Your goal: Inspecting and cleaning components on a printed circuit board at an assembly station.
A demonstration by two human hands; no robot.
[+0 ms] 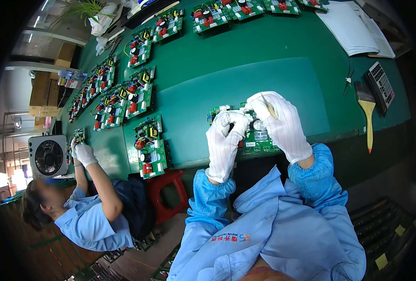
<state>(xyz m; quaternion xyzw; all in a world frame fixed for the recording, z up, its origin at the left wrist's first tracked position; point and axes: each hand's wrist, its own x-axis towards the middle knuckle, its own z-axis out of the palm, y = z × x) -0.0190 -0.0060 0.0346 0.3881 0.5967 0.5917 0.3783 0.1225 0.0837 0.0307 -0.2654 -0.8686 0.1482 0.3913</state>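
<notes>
Head view showed a green circuit board [264, 146] at the near edge of the bench [231, 47], beneath the left grip [223, 143] and right grip [284, 124], both curled; what either pinched, I could not tell. By the far edge, a white container [100, 27] held a leafy plant [82, 11].
</notes>
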